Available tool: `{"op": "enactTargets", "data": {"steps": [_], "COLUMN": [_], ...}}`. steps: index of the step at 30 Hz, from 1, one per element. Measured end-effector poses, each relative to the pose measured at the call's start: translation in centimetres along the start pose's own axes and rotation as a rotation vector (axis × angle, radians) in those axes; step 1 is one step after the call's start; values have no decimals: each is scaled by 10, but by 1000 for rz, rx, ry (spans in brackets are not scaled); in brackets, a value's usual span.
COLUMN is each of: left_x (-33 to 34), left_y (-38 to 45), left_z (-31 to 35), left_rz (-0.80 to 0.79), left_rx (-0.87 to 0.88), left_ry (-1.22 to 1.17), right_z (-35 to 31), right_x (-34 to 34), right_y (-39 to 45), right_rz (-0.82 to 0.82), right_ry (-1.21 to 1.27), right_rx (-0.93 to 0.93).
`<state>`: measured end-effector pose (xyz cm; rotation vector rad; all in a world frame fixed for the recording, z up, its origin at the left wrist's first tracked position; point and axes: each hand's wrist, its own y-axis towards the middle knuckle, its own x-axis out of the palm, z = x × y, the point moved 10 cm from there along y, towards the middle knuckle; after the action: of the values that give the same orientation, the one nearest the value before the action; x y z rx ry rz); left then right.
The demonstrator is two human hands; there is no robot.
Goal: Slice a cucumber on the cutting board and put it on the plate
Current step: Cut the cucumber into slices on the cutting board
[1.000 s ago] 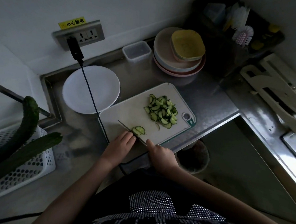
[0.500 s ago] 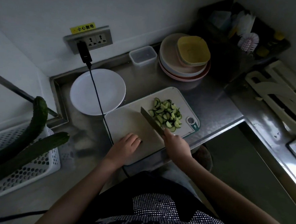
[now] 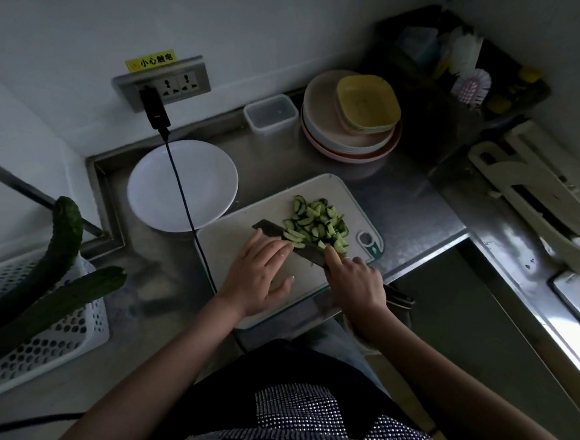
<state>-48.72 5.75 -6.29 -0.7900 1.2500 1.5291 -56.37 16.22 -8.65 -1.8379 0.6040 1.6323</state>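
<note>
Right hand (image 3: pixel 356 279) is wrapped around the knife (image 3: pixel 290 242) handle, index finger stretched forward along the blade's back, and the dark blade lies low and flat across the white cutting board (image 3: pixel 232 246), its tip pointing left. The pile of cucumber slices (image 3: pixel 316 221) sits on the far right part of the board, just beyond the blade, with a few slices resting right on the steel. Left hand (image 3: pixel 260 276) is flat over the board, fingers straight and together, fingertips (image 3: pixel 281 248) at the near edge of the pile and touching the blade, holding nothing. So the slices lie directly ahead of both hands, hemmed between the left fingers and the knife.

The white plate (image 3: pixel 153 189) waits to the left of the board, its rim meeting the board's corner, nothing on it, with a black cable (image 3: pixel 186 209) running across it down from the wall socket (image 3: pixel 174 81).

Far left, two whole cucumbers (image 3: pixel 55 272) lean out of a white perforated basket (image 3: pixel 61 334), well apart from the hands. Behind the board stand a stack of plates with a yellow dish on top (image 3: pixel 352 114) and a clear plastic container (image 3: pixel 270 113).
</note>
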Motion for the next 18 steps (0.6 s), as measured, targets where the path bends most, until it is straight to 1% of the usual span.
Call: {"op": "enactTargets", "data": {"steps": [3, 6, 10, 11, 12, 13, 16, 17, 18], "left_x": [10, 24, 48, 50, 49, 42, 0, -11, -19], "left_y": [14, 31, 49, 52, 54, 55, 36, 21, 7], "left_z": [0, -1, -6, -9, -12, -16, -32, -39, -46], "left_rz": [-83, -191, -437, -462, -443, -370, 61, 170, 237], "left_rx": [-1, -20, -111, -132, -153, -169, -252, -297, -334], "left_ry": [-20, -23, 19, 18, -8, -45, -114, -116, -109], "right_z": [5, 5, -1, -2, -2, -1, 5, 5, 5], "right_x": [3, 3, 3, 4, 5, 5, 4, 2, 1], "right_y": [1, 1, -2, -3, -4, -6, -10, -11, -12], "right_rz": [-27, -57, -42, -32, -24, -15, 28, 56, 64], "right_ry": [-46, -88, -116, -110, -92, -65, 59, 105, 151], "right_rx": [-6, -54, -97, -104, -106, -102, -49, -21, 13]}}
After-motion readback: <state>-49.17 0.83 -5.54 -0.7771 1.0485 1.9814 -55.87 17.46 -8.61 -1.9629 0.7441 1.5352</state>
